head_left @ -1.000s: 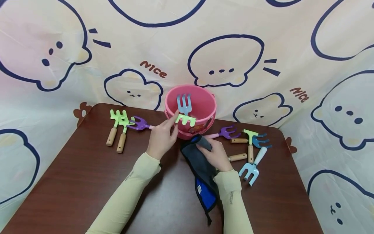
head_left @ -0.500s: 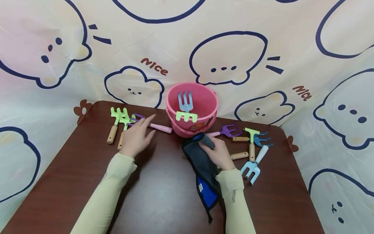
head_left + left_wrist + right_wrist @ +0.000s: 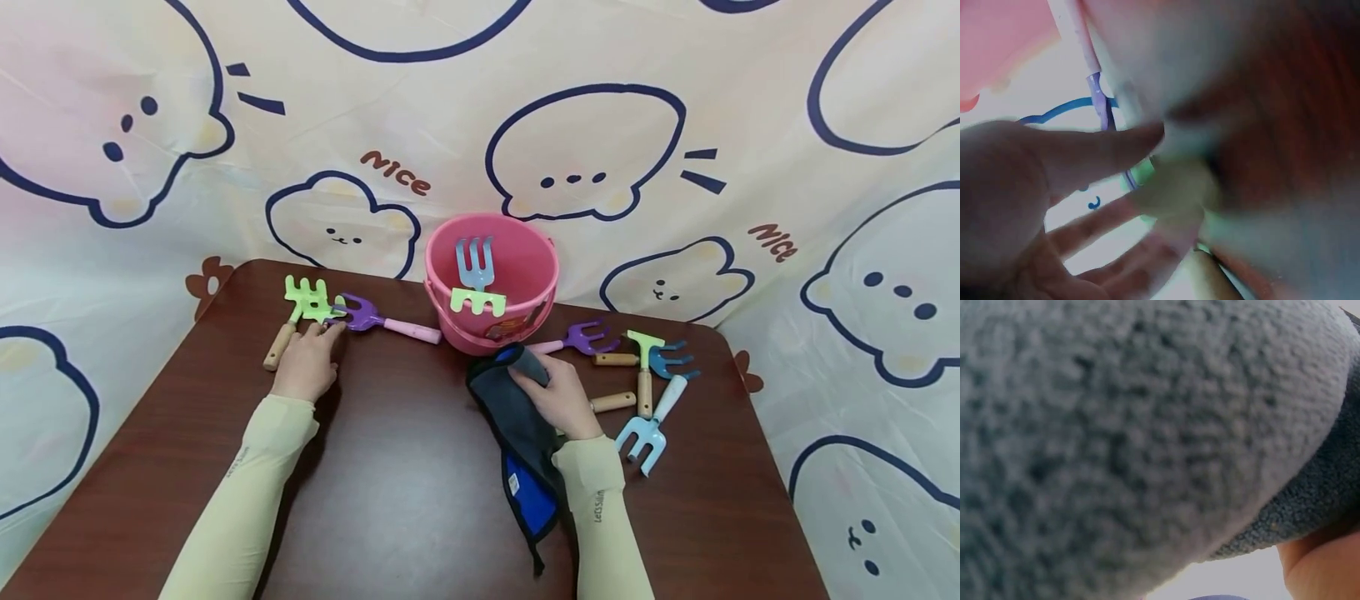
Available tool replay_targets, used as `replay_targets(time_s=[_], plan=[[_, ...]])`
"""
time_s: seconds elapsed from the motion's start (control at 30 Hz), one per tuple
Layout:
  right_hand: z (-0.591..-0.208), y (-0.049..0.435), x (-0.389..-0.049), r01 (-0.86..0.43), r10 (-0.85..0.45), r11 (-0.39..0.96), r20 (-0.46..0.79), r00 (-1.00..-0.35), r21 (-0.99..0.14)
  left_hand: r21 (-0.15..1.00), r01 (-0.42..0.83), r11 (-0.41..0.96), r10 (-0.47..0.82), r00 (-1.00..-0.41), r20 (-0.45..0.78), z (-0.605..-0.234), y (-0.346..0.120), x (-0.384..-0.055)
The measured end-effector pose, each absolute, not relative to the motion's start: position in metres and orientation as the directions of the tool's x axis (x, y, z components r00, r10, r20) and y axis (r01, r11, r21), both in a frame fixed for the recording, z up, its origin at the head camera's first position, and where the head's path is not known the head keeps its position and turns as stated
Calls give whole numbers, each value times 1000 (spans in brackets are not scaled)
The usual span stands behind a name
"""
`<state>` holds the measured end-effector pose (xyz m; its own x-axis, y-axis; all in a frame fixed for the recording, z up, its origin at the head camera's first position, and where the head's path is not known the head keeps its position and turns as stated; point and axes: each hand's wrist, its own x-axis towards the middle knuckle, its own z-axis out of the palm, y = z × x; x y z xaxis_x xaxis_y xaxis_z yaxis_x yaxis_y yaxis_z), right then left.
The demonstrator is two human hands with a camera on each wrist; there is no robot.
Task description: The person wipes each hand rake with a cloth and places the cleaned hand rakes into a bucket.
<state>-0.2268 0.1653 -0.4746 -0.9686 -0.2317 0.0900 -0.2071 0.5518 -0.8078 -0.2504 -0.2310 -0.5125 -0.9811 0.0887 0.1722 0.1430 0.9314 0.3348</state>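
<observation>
My left hand (image 3: 303, 367) reaches down over two green hand rakes with wooden handles. It covers the handle of the nearer green rake (image 3: 318, 310); the other rake's wooden handle (image 3: 280, 346) shows at its left. In the left wrist view a blurred tan end (image 3: 1175, 184) lies between the thumb and the fairly straight fingers, with a gap at the thumb. My right hand (image 3: 562, 396) grips a dark grey cloth wrap (image 3: 513, 412) with black edging and a blue inside. Grey fabric (image 3: 1147, 425) fills most of the right wrist view.
A pink bucket (image 3: 465, 329) stands at the back, holding a light blue fork (image 3: 476, 265) and a green rake (image 3: 477, 300). A purple fork (image 3: 363, 314) lies left of it. More tools, including a purple fork (image 3: 585, 337) and a light blue fork (image 3: 647, 432), lie at right.
My left hand has moved from the bucket's front, leftward across the purple fork, down to the green rakes. The leftmost rake has turned slightly. My right hand keeps its grip on the cloth wrap.
</observation>
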Motion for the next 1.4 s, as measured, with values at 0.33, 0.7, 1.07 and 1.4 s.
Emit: replay_targets(time_s=[0.33, 0.7, 1.07, 1.4], plan=[[-474, 167, -227, -205, -228, 536, 93, -969, -819, 420, 38, 906, -24, -990, 142, -492, -234, -247], [-469, 167, -227, -218, -225, 492, 118, -967, -843, 337, 84, 938, -45, -933, 357, -470, -238, -239], [-468, 170, -224, -193, -214, 437, 107, -971, -879, 277, 157, 948, -1, -869, 495, -462, -228, -236], [-464, 170, -221, -162, -182, 184, 129, -975, -969, 436, 505, 744, 64, -705, 706, -458, -202, -239]])
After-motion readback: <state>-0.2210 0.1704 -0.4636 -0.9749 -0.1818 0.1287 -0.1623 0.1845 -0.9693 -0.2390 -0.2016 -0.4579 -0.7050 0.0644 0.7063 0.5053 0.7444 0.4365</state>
